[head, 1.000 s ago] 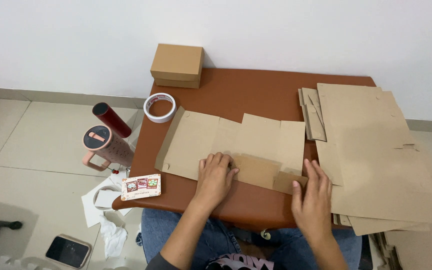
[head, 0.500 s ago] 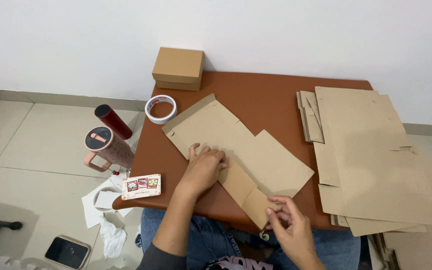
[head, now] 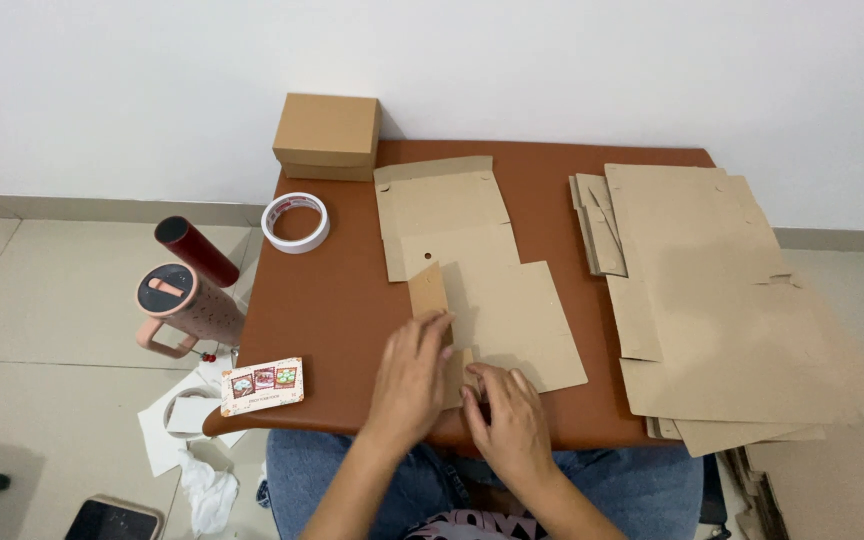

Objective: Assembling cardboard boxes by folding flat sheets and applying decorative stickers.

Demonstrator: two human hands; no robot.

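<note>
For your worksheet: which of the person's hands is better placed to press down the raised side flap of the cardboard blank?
Probably the left hand: its fingers already rest on the raised side flap of the cardboard blank. The right hand sits lower, at the blank's near edge.

The scene was bright and evenly lit by soft, diffuse light. Shadows were faint: a soft one lay behind the closed cardboard box (head: 327, 135) against the wall, and another beneath the surface (head: 332, 300) edge. The brown top showed mild sheen, no harsh glare. Focus stayed sharp throughout, with slight wide-angle bending toward the corners.
</note>
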